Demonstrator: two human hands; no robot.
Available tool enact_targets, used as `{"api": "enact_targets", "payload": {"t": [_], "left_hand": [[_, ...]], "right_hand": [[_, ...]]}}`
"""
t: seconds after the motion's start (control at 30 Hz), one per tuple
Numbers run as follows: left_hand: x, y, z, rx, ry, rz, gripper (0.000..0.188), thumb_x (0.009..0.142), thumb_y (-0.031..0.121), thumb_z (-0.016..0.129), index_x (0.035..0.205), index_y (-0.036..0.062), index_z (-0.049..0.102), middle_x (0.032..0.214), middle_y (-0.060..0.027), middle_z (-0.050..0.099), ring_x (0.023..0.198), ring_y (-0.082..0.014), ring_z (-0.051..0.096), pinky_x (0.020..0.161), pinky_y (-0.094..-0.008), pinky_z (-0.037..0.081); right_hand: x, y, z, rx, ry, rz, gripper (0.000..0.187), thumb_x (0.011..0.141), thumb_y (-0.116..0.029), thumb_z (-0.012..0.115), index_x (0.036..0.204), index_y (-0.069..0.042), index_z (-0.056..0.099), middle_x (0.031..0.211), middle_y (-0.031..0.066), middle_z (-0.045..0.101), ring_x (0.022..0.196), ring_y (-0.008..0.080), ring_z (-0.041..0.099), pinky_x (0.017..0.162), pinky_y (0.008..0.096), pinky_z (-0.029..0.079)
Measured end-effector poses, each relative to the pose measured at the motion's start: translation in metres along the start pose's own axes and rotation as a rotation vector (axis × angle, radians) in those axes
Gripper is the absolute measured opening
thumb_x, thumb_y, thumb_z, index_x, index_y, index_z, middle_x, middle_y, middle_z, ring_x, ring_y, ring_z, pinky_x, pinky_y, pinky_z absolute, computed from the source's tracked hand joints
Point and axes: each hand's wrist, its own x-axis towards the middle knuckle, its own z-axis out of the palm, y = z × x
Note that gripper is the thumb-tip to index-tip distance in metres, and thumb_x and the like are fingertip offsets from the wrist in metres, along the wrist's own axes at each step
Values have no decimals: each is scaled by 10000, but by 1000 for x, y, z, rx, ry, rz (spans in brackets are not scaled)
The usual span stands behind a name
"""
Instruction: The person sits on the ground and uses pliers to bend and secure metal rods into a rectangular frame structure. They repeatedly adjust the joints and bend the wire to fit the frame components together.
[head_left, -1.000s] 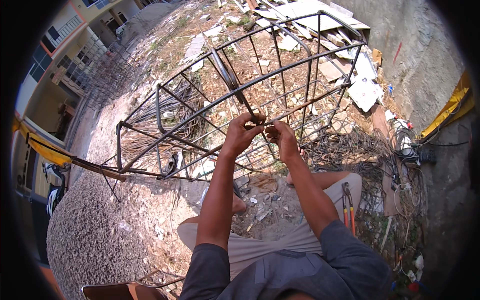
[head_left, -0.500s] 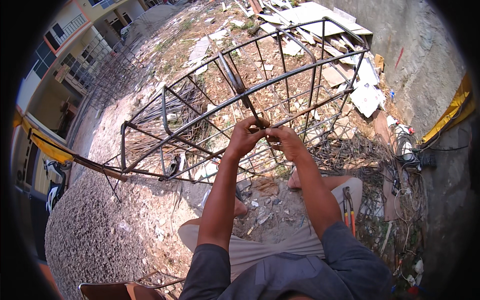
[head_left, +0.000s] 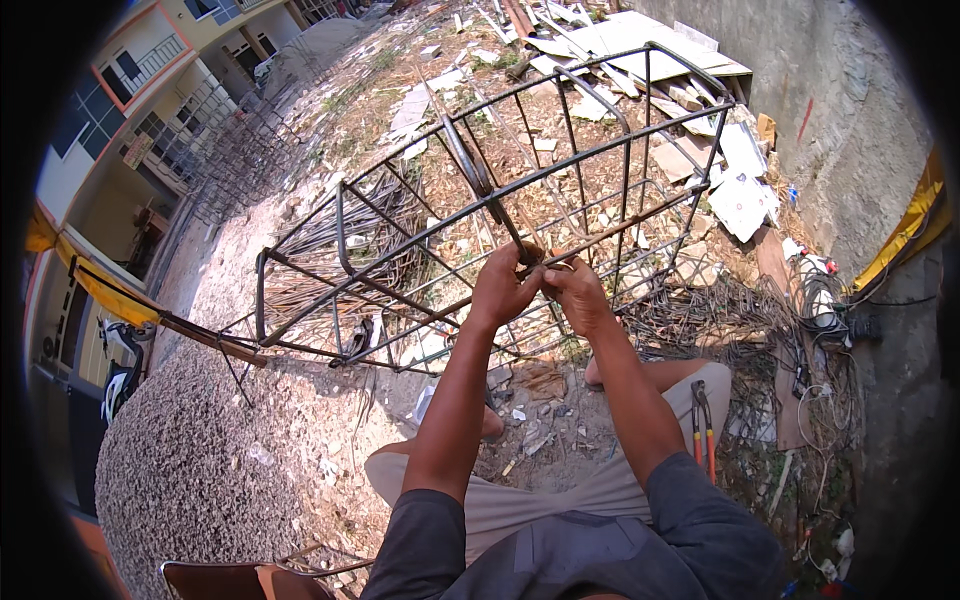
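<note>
A long rebar cage [head_left: 400,255] of dark steel bars and bent stirrups lies across the ground in front of me. At its near middle my left hand [head_left: 503,292] is closed around a bar where a stirrup meets a lengthwise rod. Beside it, almost touching, my right hand [head_left: 577,298] pinches at the same joint. Its fingertips hide whatever small thing is between them. A bundle of stirrups [head_left: 470,165] hangs over the cage's upper bar, just beyond my hands. Pincers [head_left: 704,430] with red-orange handles lie by my right thigh.
Loose steel rods [head_left: 385,225] are heaped behind the cage on the left. A gravel pile [head_left: 190,460] rises at near left. White broken boards [head_left: 640,45] lie at the far right, by a concrete wall [head_left: 840,120]. Tangled wire [head_left: 720,310] covers ground on the right.
My hands stay at the same joint, with the fingers drawn in closer around it. The whole view has shifted slightly; the cage looks unmoved.
</note>
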Motion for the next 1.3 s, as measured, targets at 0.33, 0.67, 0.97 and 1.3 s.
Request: {"api": "enact_targets", "payload": {"t": [0.33, 0.67, 0.97, 1.3], "left_hand": [[2, 4, 1, -91, -12, -131, 300, 856, 67, 824, 1113, 11, 679, 1056, -117, 731, 963, -209, 727, 828, -345, 614], [5, -6, 1, -209, -22, -175, 307, 837, 49, 850, 1078, -21, 674, 1010, -74, 722, 926, -148, 706, 816, -315, 624], [4, -4, 1, -187, -28, -143, 262, 845, 50, 834, 1040, -30, 678, 1047, -102, 730, 956, -167, 713, 835, -334, 631], [4, -5, 1, -155, -36, -134, 286, 834, 45, 838, 1068, -25, 690, 1010, -83, 729, 930, -150, 706, 818, -326, 623]], "right_hand": [[0, 2, 10, 36, 32, -106, 581, 854, 5, 775, 1328, -14, 440, 1128, 134, 685, 1029, 195, 686, 925, 315, 562], [-26, 10, 0, -489, 162, -159, 274, 957, -216, 760, 1080, 1, 647, 910, 39, 683, 814, 73, 600, 717, 236, 476], [-29, 33, -6, -542, 150, -305, 213, 1048, -214, 659, 1010, -6, 677, 836, -10, 658, 707, 35, 516, 622, 247, 416], [-28, 30, -14, -374, 137, -241, 203, 1049, -176, 660, 965, 7, 674, 996, 80, 752, 818, 83, 619, 740, 257, 504]]}}
